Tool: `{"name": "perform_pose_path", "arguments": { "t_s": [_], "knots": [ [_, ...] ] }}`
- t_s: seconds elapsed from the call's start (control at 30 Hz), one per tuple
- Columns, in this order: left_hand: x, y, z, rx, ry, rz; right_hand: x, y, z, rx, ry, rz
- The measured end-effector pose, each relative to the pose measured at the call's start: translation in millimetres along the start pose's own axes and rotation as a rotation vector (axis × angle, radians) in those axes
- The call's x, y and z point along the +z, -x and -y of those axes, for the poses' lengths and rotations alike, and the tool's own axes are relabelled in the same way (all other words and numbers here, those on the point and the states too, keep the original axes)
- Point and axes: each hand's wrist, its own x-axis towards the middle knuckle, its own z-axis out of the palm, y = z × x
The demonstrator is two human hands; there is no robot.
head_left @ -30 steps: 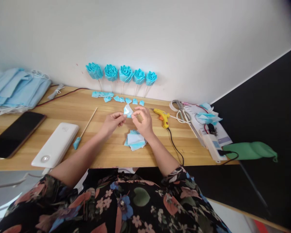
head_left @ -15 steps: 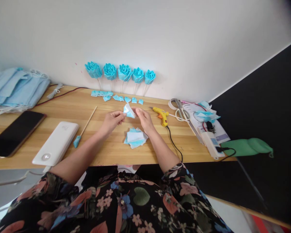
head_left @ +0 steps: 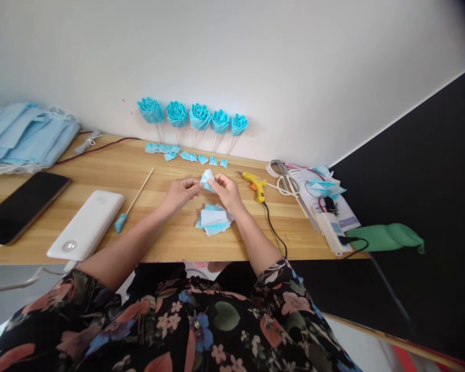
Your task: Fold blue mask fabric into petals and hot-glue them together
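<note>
My left hand (head_left: 180, 192) and my right hand (head_left: 225, 189) meet above the wooden table (head_left: 170, 243) and both pinch a small blue and white fabric piece (head_left: 206, 178). The fingers of both hands are closed on it. Just below the hands lies a small stack of cut blue and white squares (head_left: 214, 219). A row of folded blue pieces (head_left: 186, 155) lies further back. Several blue fabric roses on sticks (head_left: 194, 118) lean against the white wall.
A wooden stick with a blue tip (head_left: 134, 201), a white power bank (head_left: 87, 225) and a black phone (head_left: 21, 206) lie to the left. Blue face masks (head_left: 23, 137) are stacked far left. A yellow glue gun (head_left: 256, 185), scissors (head_left: 284, 173) and a power strip (head_left: 329, 227) sit right.
My right hand has closed its fingers in on the fabric piece and shifted slightly toward my left hand. The piece stays held between both hands.
</note>
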Motion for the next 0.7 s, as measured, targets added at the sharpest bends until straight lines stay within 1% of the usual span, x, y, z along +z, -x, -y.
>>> {"name": "perform_pose_path", "arguments": {
  "t_s": [0.17, 0.33, 0.47, 0.6, 0.7],
  "knots": [
    [-0.9, 1.5, -7.0, -0.022, 0.059, -0.033, -0.1, -0.9, 2.2, 0.028, -0.020, -0.046],
    [0.0, 0.9, -8.9, -0.045, 0.050, 0.000, 1.9, -0.5, 2.1, 0.033, 0.005, -0.020],
    [-0.6, -0.7, -7.2, -0.028, 0.049, -0.034, 3.8, -0.2, -0.1, 0.031, 0.009, -0.008],
    [-1.1, -2.6, -5.4, -0.042, 0.084, -0.071, 2.7, -0.4, -3.1, 0.042, 0.015, 0.005],
    [-0.7, -3.2, -4.0, -0.042, 0.099, -0.062, 1.3, -0.6, -4.9, 0.031, 0.004, 0.008]
  ]
}}
